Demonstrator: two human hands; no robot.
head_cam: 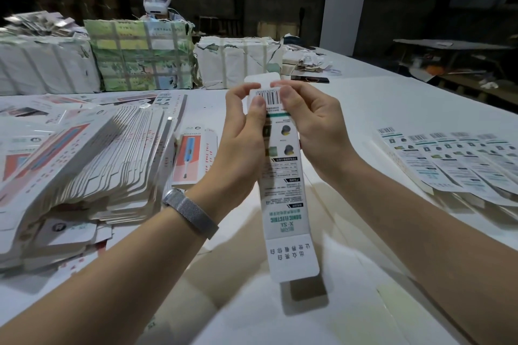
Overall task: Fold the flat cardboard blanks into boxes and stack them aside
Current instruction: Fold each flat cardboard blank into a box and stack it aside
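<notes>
**Both hands on the barcode end of a long box**

The left hand (243, 131) and right hand (311, 131) hold a narrow printed box (283, 176) above the white table (392, 109). Each grip pinches the far, barcode end, thumbs on the printed face and fingers curled behind; a white tab sticks out past the fingertips. The near flap hangs open toward the camera. A fanned pile of flat blanks (84, 165) lies to the left, a row of finished boxes (448, 159) to the right. A metal watch band (190, 211) circles the left wrist.
</notes>
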